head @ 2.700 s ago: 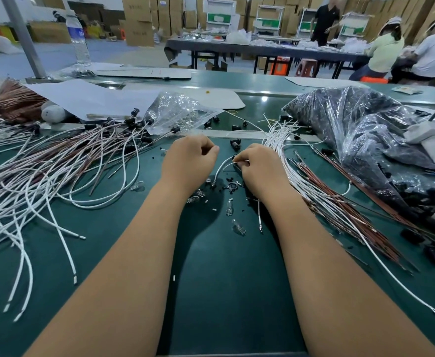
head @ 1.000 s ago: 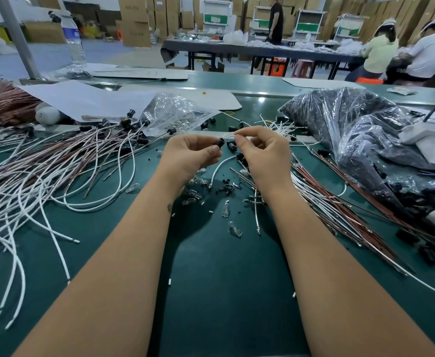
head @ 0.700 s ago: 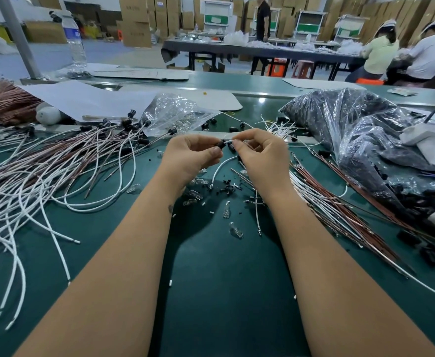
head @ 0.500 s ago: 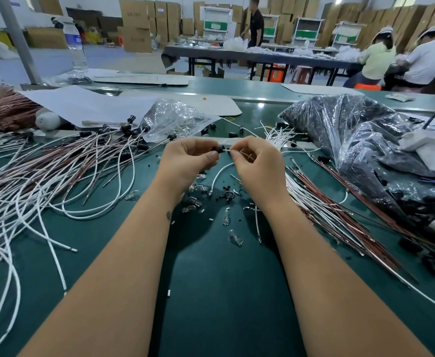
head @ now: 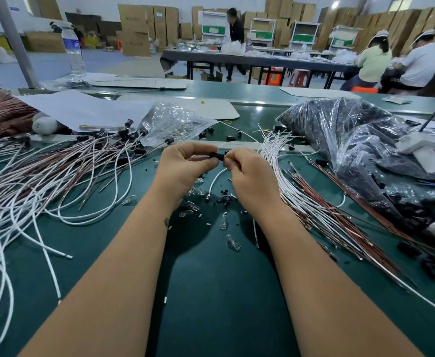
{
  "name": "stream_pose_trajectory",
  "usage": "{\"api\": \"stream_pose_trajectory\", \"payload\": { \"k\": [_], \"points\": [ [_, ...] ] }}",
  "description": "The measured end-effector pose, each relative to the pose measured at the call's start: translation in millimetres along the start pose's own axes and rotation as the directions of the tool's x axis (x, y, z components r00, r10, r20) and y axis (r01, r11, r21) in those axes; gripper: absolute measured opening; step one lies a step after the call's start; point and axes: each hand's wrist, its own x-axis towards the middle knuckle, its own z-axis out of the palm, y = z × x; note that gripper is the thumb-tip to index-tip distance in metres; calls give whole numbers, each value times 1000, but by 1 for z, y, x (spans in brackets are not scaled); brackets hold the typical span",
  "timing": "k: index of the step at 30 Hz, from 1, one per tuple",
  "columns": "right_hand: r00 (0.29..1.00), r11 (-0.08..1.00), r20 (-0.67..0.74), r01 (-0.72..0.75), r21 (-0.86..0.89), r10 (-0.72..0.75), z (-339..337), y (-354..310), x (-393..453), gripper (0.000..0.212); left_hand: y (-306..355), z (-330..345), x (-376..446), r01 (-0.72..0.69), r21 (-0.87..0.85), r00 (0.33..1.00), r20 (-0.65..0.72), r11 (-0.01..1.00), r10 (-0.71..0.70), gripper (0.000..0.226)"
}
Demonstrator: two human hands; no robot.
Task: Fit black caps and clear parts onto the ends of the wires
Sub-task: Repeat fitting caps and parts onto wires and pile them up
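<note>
Head view: left hand and right hand meet above the green mat, fingertips pinching a black cap between them; white wire apparently trails below. Wire piles crowd both sides.

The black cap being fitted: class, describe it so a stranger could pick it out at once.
Start at the green worktable, then go to the two hands raised at its middle. The black cap is pinched between the left hand and right hand. Unlike the other caps, it is lifted off the table.
</note>
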Motion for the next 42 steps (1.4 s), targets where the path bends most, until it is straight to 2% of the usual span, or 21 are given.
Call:
{"api": "stream_pose_trajectory", "payload": {
  "k": [6, 9, 16, 24, 30, 42],
  "points": [
    [996, 1000, 83, 25, -18, -24, 1, -3, 1, 17, 0, 0, 0, -25, 75, 1000, -12, 997, 26, 16],
    [998, 999, 62, -7, 46, 4, 2, -5, 0, 24, -2, 0, 2, -15, 121, 999, -39, 993, 20, 14],
    [998, 989, 12, -55, 138, 54, 3, -4, 2, 12, -4, -1, 3, -6, 63, 1000, -25, 998, 8, 14],
    [995, 973, 35, -98, 208, 93, 2, -5, 1, 11, -1, 4, 0, 5, 12, 1000, -3, 1000, -5, 9],
    [993, 979, 22, -120, 164, 118, 1, -6, 1, 13, -1, 7, -1, 36, -17, 999, 11, 999, -36, 3],
    [996, 988, 31, -91, 125, 88, 5, -10, -3, 13, -4, 7, 0, 58, 15, 998, -14, 998, -58, 15]
  ]
}}
